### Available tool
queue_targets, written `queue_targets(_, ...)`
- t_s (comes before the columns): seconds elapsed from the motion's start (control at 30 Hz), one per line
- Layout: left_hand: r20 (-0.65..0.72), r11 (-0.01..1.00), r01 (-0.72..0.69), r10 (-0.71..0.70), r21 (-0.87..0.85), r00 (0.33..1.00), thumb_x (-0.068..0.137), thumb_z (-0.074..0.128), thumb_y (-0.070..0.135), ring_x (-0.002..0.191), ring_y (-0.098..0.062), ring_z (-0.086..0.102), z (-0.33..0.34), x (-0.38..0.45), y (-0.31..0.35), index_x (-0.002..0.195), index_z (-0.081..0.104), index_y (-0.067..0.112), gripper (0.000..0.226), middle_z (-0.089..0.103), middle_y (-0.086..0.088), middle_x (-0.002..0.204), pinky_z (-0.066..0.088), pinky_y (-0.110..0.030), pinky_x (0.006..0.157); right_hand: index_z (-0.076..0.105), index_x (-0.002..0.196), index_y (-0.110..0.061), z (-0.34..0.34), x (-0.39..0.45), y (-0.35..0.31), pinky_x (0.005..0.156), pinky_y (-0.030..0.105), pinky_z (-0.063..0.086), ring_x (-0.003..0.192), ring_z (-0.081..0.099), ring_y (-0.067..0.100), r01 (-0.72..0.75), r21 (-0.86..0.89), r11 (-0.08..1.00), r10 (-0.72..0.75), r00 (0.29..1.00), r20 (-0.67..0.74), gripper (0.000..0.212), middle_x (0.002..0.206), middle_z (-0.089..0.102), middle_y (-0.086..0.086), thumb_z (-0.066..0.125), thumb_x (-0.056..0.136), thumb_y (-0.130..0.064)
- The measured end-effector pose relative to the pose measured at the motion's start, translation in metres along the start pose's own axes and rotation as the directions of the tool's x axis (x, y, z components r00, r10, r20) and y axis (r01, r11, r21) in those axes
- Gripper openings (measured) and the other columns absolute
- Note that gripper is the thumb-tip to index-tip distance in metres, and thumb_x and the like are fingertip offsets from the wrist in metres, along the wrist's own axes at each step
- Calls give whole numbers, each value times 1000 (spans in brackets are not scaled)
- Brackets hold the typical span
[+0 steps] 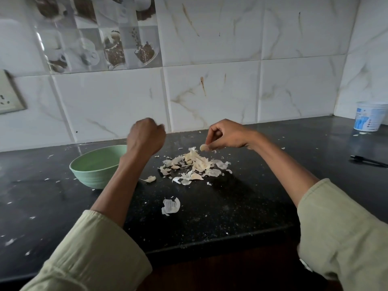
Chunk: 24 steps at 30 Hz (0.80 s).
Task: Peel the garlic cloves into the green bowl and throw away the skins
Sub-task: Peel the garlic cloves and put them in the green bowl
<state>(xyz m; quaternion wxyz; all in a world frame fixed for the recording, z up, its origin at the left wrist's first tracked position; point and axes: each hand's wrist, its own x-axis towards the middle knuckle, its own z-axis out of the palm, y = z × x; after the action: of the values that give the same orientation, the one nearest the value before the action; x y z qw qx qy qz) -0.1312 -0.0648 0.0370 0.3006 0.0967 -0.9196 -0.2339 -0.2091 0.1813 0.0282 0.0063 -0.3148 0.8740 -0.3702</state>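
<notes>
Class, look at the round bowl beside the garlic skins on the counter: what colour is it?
The round plastic-looking bowl is plain pale green, seen best in the head view.

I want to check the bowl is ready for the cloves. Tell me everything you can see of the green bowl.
The green bowl is pale mint green, round, matte, plastic-looking, with faint ridges around its lower outer wall. It stands upright on the black countertop, left of the garlic skin pile. The visible part of its inside looks empty; the left forearm hides its right rim, and the left hand hangs fisted above that edge. Small skin flakes lie around its base. Whether anything touches it cannot be told.
</notes>
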Motion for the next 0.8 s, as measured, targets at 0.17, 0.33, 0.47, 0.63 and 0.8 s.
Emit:
queue_targets(0.17, 211, 873, -262, 371, -411, 904, 94, 78, 17, 78, -5, 66, 33, -13, 18, 98, 74, 17, 6, 75, 2, 92, 46, -9, 62, 73, 110, -4, -4, -2, -3, 80, 26, 58, 82, 71, 11, 48, 190, 981, -46, 999, -15, 33, 98, 78, 16, 87, 83, -16)
queue_targets(0.33, 131, 804, -233, 357, -548, 925, 83, 89, 17, 74, -5, 71, 45, -15, 19, 96, 75, 12, 20, 77, 0, 81, 58, -20, 72, 72, 109, 0, -4, -1, -2, 79, 24, 58, 86, 71, 12, 61, 238, 969, -55, 998, -31, 32, 97, 79, 12, 84, 86, -19)
queue_targets(0.47, 140, 765, -158, 308, -624, 941, 81, 89, 8, 86, -27, 77, 46, -14, 16, 98, 78, 8, 20, 79, -6, 86, 64, -41, 86, 72, 109, 6, -3, 1, -1, 75, 22, 58, 83, 70, 12, 70, 304, 950, -52, 996, -66, 31, 98, 79, 17, 79, 90, -17)
queue_targets(0.63, 67, 745, -205, 318, -634, 946, 79, 90, 11, 84, -17, 77, 45, -17, 18, 96, 79, 8, 21, 80, -3, 87, 63, -28, 77, 70, 115, 5, -2, 1, -4, 73, 21, 58, 82, 70, 13, 58, 367, 929, -35, 997, -69, 32, 100, 78, 16, 77, 91, -15)
queue_targets(0.8, -11, 773, -288, 342, -565, 940, 76, 94, 21, 73, -7, 72, 45, -21, 21, 89, 75, 12, 25, 76, 2, 80, 57, -17, 69, 70, 117, -1, 0, 1, -4, 88, 33, 59, 95, 71, 23, 76, 325, 942, -65, 997, -46, 37, 105, 78, 15, 84, 84, -10)
